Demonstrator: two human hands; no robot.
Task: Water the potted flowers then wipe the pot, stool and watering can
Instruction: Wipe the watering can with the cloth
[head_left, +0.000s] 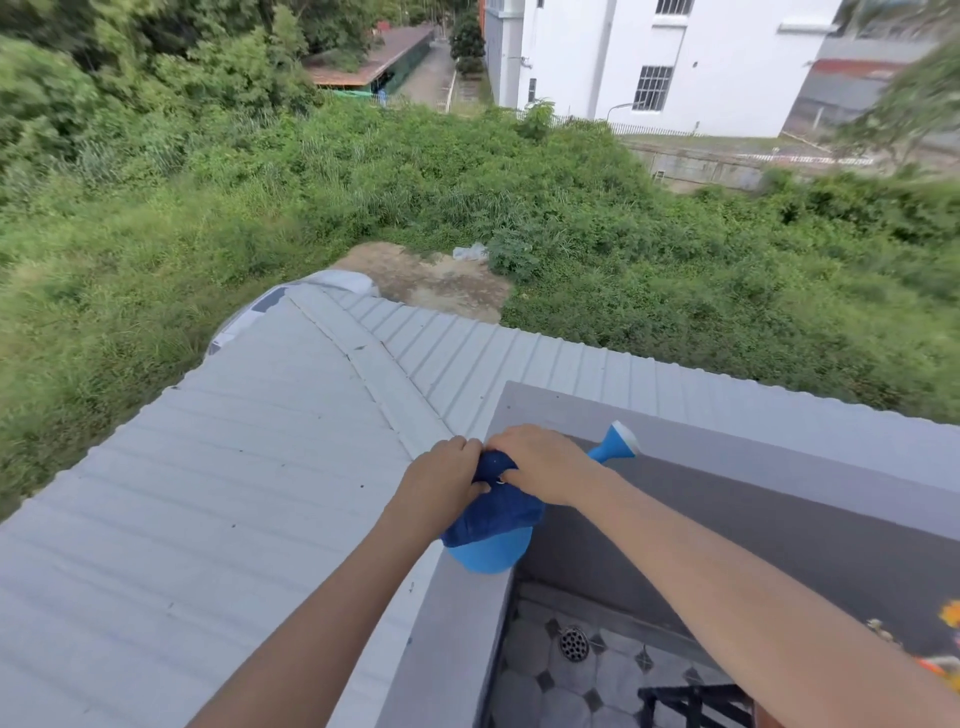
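Outdoors, view from a balcony corner, items listed big to small. Overgrown green field (571, 197): fills the upper half, runs w/o break to a white bldg (675, 57) top right. Corrugated metal roof (234, 467): pale grey, slopes away left & below the balcony, its far edge meeting the field; wide bare surface, ridge strip running diagonally toward the hands. Grey parapet wall (727, 457): two legs meeting at a corner right by the hands; flat top ledge, bare along the far leg out to frame right. Tiled balcony floor (545, 691): inside the corner, low in frame, w/ round drain (573, 644) close to the wall foot; dark slatted stool (691, 701) partly visible at bottom edge; orange flowers (950, 613) clipped by right edge, well apart from the can. Watering can (493, 551): light blue, at the parapet corner, body overhanging the inner edge, spout w/ white rose head pointing right along the wall. Whether it rests on the ledge or is only held, can't tell. Dark blue cloth (498, 506): draped over the can's top half. Left hand (441, 480): fingers curled, pinching the cloth at the can's left side. Right hand (540, 462): palm down over cloth & can top, fingers together and bent, gripping the fabric; knuckles of both hands nearly touching.
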